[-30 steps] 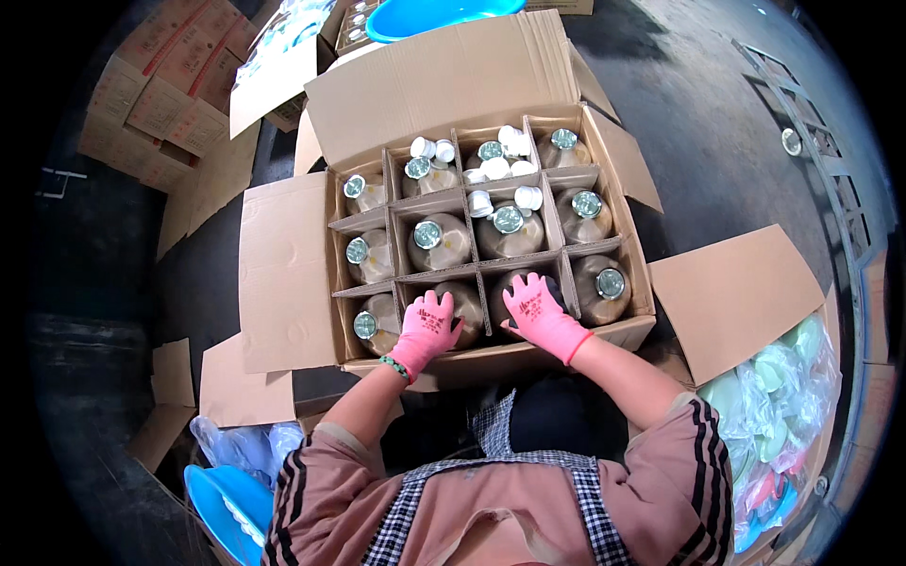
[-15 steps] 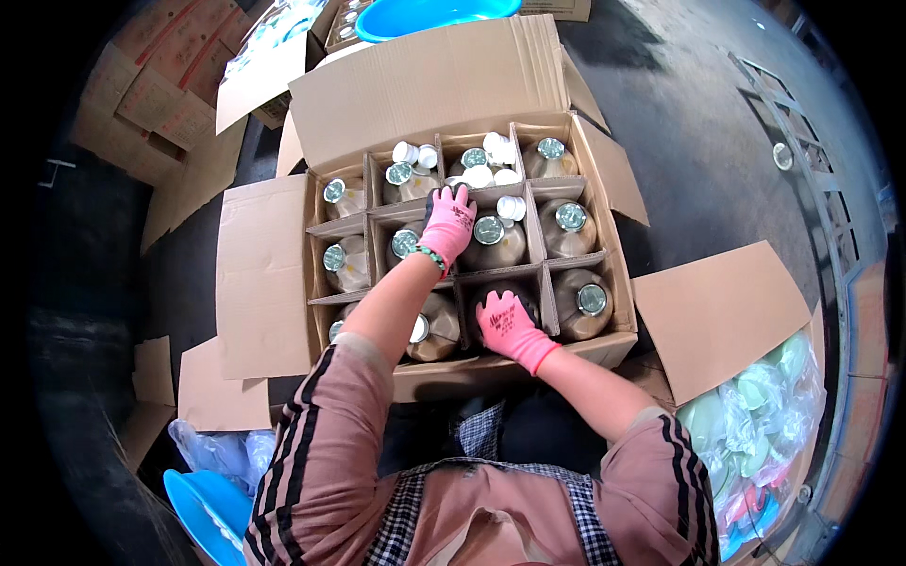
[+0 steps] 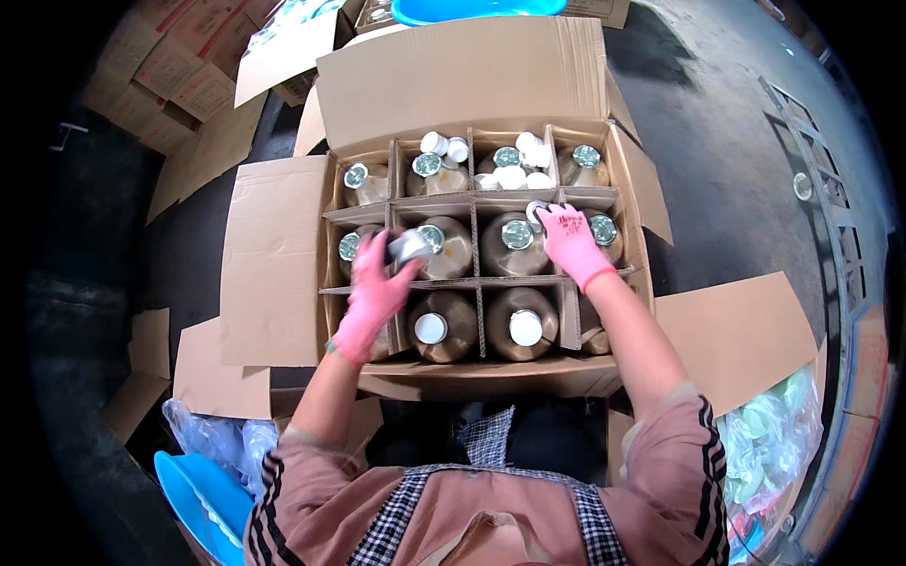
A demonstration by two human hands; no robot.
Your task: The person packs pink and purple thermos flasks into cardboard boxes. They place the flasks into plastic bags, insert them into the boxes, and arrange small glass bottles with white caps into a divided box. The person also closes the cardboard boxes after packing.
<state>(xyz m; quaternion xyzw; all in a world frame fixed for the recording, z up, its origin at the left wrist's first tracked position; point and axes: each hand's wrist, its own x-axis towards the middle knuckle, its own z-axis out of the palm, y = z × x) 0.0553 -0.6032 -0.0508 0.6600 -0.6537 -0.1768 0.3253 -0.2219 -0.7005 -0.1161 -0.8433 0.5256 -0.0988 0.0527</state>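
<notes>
My left hand (image 3: 373, 297) is closed around a loose white cap (image 3: 411, 247) above the middle row of the open cardboard box (image 3: 283, 255), over a brown bottle (image 3: 444, 247). My right hand (image 3: 569, 241) pinches another white cap (image 3: 536, 209) at the divider beside a bottle with a greenish seal (image 3: 517, 235).

I judge the work about a quarter done: two near-row bottles (image 3: 432, 327) (image 3: 526, 326) already wear white caps, while the ones in the middle and far rows I can see show bare greenish seals. A heap of spare caps (image 3: 514, 168) lies on the far-row bottles.

Flattened cartons (image 3: 156, 80) are stacked at far left, a blue basin (image 3: 203, 491) sits near my left elbow, and a clear bag of pale lids (image 3: 769, 443) lies at my right.
</notes>
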